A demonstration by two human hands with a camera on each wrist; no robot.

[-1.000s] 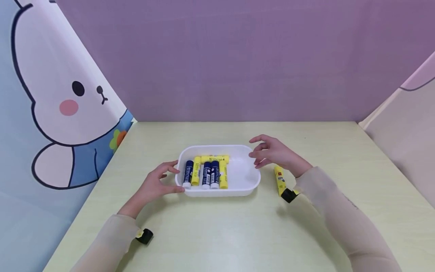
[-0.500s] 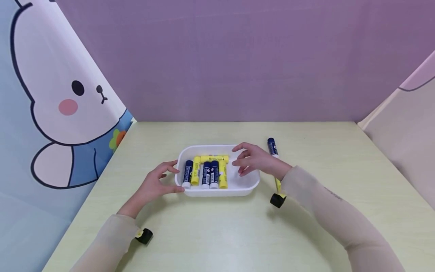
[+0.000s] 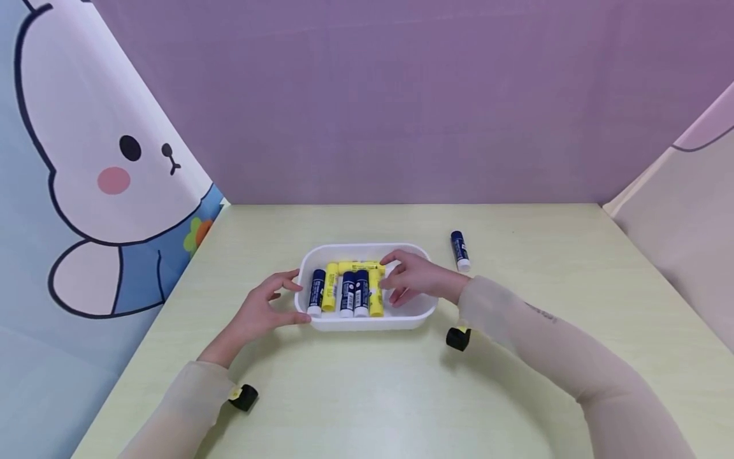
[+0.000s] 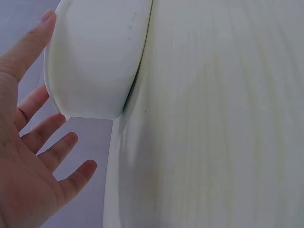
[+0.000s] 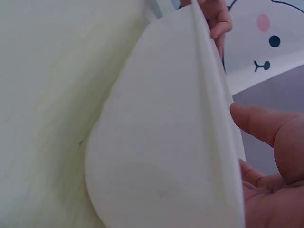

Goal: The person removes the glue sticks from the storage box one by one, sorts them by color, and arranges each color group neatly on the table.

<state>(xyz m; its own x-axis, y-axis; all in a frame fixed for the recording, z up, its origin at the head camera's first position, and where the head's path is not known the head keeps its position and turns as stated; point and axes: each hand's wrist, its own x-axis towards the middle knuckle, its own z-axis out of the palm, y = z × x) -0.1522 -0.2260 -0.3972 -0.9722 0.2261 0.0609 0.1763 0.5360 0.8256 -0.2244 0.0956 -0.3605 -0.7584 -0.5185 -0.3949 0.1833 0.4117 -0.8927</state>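
A spread left hand (image 3: 266,305) touches the left end of a white oblong tray (image 3: 373,325) holding dark-blue-and-white cylindrical sticks (image 3: 348,293) and yellow cylindrical ones (image 3: 330,288), a loosely bent right hand (image 3: 420,276) hangs over its right half, and another dark-blue-and-white stick (image 3: 460,250) lies toward the table's (image 3: 367,395) far edge.

A plain purple backdrop (image 3: 378,102) rises behind the pale, wood-grained tabletop (image 3: 367,395); a light-blue sheet (image 3: 34,376) printed with a white cartoon animal (image 3: 80,121) hangs left, a cream sheet (image 3: 688,217) right.

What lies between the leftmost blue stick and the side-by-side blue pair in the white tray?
In the head view, one yellow stick lies between them.
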